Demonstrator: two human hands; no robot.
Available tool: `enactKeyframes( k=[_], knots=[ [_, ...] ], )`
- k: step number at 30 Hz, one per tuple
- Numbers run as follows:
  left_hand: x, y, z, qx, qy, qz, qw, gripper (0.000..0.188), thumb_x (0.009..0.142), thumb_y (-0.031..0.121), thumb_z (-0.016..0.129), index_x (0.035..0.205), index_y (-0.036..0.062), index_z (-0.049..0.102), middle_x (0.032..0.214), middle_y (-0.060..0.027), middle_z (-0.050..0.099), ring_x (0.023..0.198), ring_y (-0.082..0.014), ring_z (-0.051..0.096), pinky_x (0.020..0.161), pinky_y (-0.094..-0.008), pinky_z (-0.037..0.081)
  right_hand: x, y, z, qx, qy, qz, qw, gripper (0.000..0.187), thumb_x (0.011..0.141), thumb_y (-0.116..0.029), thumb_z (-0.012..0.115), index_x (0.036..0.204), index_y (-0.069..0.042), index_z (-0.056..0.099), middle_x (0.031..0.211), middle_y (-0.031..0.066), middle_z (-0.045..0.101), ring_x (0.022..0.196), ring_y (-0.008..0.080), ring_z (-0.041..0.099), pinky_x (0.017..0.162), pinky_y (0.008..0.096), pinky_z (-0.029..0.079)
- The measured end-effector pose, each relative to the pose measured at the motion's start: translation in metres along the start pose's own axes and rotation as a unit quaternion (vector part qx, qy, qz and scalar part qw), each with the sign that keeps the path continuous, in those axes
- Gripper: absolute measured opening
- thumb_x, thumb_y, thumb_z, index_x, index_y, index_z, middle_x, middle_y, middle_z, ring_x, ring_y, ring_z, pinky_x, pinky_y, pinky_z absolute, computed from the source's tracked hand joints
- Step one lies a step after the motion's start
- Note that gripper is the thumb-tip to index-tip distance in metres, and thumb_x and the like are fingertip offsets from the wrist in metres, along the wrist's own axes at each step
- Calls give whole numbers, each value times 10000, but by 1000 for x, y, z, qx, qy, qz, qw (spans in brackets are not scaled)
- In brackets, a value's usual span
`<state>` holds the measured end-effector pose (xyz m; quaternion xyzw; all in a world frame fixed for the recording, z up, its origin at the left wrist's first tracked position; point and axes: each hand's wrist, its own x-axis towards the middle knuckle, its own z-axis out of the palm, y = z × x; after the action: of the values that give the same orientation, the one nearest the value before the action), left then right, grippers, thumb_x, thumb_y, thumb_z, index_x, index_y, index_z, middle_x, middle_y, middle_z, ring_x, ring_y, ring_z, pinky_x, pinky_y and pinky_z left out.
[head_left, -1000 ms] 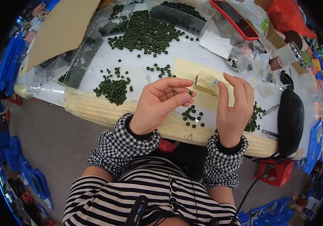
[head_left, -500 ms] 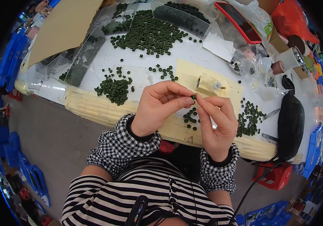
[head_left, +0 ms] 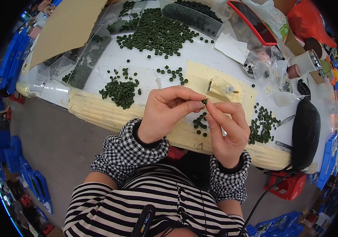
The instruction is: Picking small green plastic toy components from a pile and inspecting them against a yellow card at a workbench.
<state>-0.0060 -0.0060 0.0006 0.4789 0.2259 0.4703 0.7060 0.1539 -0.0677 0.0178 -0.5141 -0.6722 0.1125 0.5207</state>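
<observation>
Both hands meet over the table's front edge. My left hand point(head_left: 165, 112) and my right hand point(head_left: 226, 132) pinch one small dark green round piece point(head_left: 204, 101) between their fingertips. Just beyond them a small cream-coloured block fixture point(head_left: 221, 89) with a white knob stands on a pale yellow mat point(head_left: 194, 75). Loose green round pieces lie under the hands point(head_left: 199, 124), to the right point(head_left: 261, 124) and to the left in a heap point(head_left: 120, 91).
A big spread of green pieces point(head_left: 157, 33) covers the far table, beside clear trays point(head_left: 86, 59) and a cardboard sheet point(head_left: 64, 27). A black oblong object point(head_left: 306, 132) lies at the right, with a red-framed tray point(head_left: 253, 21), tape rolls point(head_left: 305, 61) and plastic bags point(head_left: 261, 65) behind it.
My right hand left the block fixture and came in to the left hand; the two now hold one green piece together, slightly nearer to me.
</observation>
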Motion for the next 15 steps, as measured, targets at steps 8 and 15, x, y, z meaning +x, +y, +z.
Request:
enactKeyframes(
  k=[8,15],
  knots=[
    [0,-3,-2,10,-18,25,999,179,862,-71,646,1028,-30,702,966,-110,686,875,-147,646,792,-249,533,1,2,-2,-30,-1,-38,999,355,718,26,746,1062,-60,731,899,59,653,801,224,585,703,314,467],
    [1,-3,-1,21,-15,31,999,186,860,-74,647,1033,-30,699,969,-107,688,877,-145,647,788,-247,535,0,2,-1,-26,-2,-35,999,355,721,33,743,1065,-53,728,899,61,652,800,220,586,702,312,466]
  ],
)
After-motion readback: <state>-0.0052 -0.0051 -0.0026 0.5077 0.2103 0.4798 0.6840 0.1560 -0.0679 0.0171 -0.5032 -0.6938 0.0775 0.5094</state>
